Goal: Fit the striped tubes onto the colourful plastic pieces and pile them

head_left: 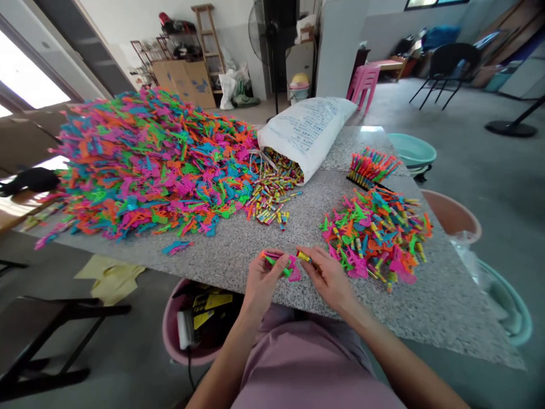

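Near the table's front edge, my left hand (264, 278) is closed on small bright plastic pieces (292, 270), pink and green, which look like toy guns. Just to its right, my right hand (327, 278) pinches a small tube with a yellow band (303, 256). The tube's near end points toward the plastic pieces, with a small gap between. To the right of my right hand lies a pile of toy guns with banded tubes (374, 233) among them. Loose banded tubes (272, 199) spill from a white woven sack (310, 128) beyond my hands.
A large heap of coloured plastic pieces (162, 165) covers the left of the speckled stone table (230, 250). Upright tubes stand in a dark rack (370, 167) at right. Below are a pink tub (170, 324), a dark chair (46, 329) and basins (411, 149) off the right edge.
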`<state>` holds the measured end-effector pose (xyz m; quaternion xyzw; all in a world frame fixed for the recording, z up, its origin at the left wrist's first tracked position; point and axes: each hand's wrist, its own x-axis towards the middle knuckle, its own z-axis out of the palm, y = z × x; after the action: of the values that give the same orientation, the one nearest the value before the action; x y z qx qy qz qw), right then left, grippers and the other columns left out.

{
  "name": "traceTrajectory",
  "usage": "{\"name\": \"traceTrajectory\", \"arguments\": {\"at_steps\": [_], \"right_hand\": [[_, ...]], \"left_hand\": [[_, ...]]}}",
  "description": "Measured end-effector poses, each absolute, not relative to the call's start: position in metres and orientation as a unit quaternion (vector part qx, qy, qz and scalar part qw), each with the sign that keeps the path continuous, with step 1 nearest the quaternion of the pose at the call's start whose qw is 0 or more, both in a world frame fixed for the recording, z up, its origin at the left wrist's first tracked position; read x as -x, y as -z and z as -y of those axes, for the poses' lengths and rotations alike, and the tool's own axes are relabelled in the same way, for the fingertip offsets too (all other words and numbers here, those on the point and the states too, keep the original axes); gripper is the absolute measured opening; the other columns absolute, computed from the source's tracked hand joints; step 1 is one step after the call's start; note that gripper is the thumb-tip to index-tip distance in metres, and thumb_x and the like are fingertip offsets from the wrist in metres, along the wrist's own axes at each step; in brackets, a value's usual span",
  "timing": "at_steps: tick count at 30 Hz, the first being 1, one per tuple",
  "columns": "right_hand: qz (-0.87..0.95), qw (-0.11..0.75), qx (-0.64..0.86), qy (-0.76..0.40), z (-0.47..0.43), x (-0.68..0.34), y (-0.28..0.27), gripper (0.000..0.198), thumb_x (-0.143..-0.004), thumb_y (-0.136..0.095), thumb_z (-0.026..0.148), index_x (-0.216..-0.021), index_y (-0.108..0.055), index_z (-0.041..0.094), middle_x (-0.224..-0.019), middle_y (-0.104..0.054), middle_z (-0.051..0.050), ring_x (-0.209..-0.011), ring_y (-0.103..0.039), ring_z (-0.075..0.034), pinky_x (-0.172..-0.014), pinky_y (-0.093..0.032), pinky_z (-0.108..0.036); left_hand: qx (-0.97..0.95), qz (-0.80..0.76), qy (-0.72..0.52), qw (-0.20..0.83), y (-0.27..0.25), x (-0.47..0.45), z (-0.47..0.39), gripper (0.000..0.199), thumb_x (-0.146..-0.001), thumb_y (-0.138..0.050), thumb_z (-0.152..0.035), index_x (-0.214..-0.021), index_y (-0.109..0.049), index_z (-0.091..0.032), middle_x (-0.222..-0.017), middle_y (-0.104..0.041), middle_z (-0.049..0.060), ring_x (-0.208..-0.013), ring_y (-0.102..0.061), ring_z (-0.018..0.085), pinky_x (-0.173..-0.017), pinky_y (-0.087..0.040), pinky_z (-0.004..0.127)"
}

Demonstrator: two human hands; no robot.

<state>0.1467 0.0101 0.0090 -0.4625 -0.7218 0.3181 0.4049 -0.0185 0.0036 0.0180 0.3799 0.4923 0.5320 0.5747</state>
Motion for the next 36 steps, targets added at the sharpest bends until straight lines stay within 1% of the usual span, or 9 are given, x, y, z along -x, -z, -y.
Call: {"name": "traceTrajectory", "arguments": {"at_steps": [4, 8, 14, 17, 21, 28, 30, 33, 36], "right_hand": [[0.732, 0.402, 0.455, -0.311, -0.007, -0.145, -0.009, 0.037, -0.095, -0.045, 0.029, -0.13, -0.056, 0.026, -0.09, -0.063, -0.006, -0.077, -0.058, -0.019, -0.07, -0.047, -0.031], [0.735, 0.405, 0.443, -0.316, -0.007, -0.147, -0.006, 0.038, -0.095, -0.044, 0.027, -0.132, -0.055, 0.027, -0.098, -0.065, -0.007, -0.089, -0.06, -0.021, -0.077, -0.047, -0.032], [0.734, 0.401, 0.438, -0.331, -0.008, -0.151, -0.004, 0.037, -0.095, -0.046, 0.028, -0.131, -0.055, 0.028, -0.105, -0.066, -0.007, -0.096, -0.061, -0.022, -0.084, -0.048, -0.034], [0.739, 0.39, 0.438, -0.333, -0.008, -0.151, -0.004, 0.037, -0.095, -0.045, 0.028, -0.132, -0.055, 0.029, -0.105, -0.067, -0.008, -0.096, -0.061, -0.022, -0.084, -0.049, -0.035], [0.761, 0.372, 0.42, -0.326, -0.008, -0.152, -0.006, 0.039, -0.096, -0.044, 0.028, -0.133, -0.054, 0.028, -0.097, -0.068, -0.007, -0.089, -0.062, -0.021, -0.079, -0.05, -0.034], [0.769, 0.373, 0.383, -0.351, -0.012, -0.16, 0.0, 0.038, -0.096, -0.044, 0.026, -0.133, -0.054, 0.026, -0.111, -0.067, -0.008, -0.101, -0.062, -0.021, -0.087, -0.049, -0.033], [0.765, 0.381, 0.386, -0.347, -0.012, -0.162, 0.003, 0.038, -0.096, -0.044, 0.027, -0.133, -0.054, 0.025, -0.106, -0.067, -0.009, -0.098, -0.063, -0.021, -0.085, -0.05, -0.033], [0.771, 0.376, 0.407, -0.313, -0.011, -0.165, 0.007, 0.039, -0.097, -0.043, 0.027, -0.134, -0.053, 0.024, -0.093, -0.067, -0.008, -0.086, -0.063, -0.021, -0.076, -0.052, -0.032], [0.772, 0.375, 0.403, -0.318, -0.012, -0.166, 0.008, 0.038, -0.097, -0.043, 0.027, -0.133, -0.054, 0.026, -0.092, -0.066, -0.007, -0.085, -0.062, -0.02, -0.075, -0.051, -0.032]], "left_hand": [[-0.388, -0.491, -0.526, 0.576, -0.02, 0.017, -0.004, 0.024, -0.074, -0.073, -0.036, -0.081, -0.062, -0.016, -0.063, -0.056, -0.003, -0.056, -0.052, 0.008, -0.058, -0.045, 0.021], [-0.386, -0.49, -0.526, 0.578, -0.019, 0.018, -0.004, 0.023, -0.075, -0.072, -0.036, -0.081, -0.062, -0.016, -0.062, -0.056, -0.004, -0.056, -0.052, 0.008, -0.057, -0.045, 0.021], [-0.393, -0.49, -0.52, 0.579, -0.018, 0.018, -0.004, 0.024, -0.075, -0.071, -0.036, -0.081, -0.062, -0.015, -0.063, -0.058, -0.003, -0.057, -0.054, 0.009, -0.059, -0.046, 0.022], [-0.393, -0.494, -0.518, 0.577, -0.018, 0.019, -0.005, 0.024, -0.074, -0.072, -0.035, -0.081, -0.062, -0.015, -0.064, -0.059, -0.002, -0.057, -0.055, 0.009, -0.059, -0.047, 0.022], [-0.389, -0.503, -0.52, 0.57, -0.019, 0.02, -0.006, 0.024, -0.072, -0.074, -0.035, -0.079, -0.064, -0.015, -0.063, -0.059, -0.002, -0.056, -0.054, 0.009, -0.056, -0.045, 0.021], [-0.45, -0.519, -0.515, 0.512, -0.021, 0.013, -0.012, 0.024, -0.07, -0.076, -0.034, -0.076, -0.066, -0.013, -0.062, -0.062, 0.0, -0.056, -0.055, 0.01, -0.054, -0.046, 0.021], [-0.433, -0.504, -0.518, 0.539, -0.018, 0.01, -0.014, 0.024, -0.07, -0.075, -0.035, -0.075, -0.066, -0.013, -0.061, -0.062, 0.0, -0.055, -0.055, 0.01, -0.054, -0.046, 0.021], [-0.401, -0.49, -0.524, 0.57, -0.011, 0.007, -0.016, 0.025, -0.07, -0.075, -0.036, -0.075, -0.064, -0.014, -0.059, -0.06, -0.002, -0.052, -0.053, 0.009, -0.052, -0.045, 0.021], [-0.45, -0.508, -0.523, 0.516, -0.008, 0.006, -0.018, 0.021, -0.071, -0.074, -0.033, -0.075, -0.065, -0.014, -0.06, -0.062, -0.001, -0.054, -0.054, 0.009, -0.053, -0.045, 0.02]]}}
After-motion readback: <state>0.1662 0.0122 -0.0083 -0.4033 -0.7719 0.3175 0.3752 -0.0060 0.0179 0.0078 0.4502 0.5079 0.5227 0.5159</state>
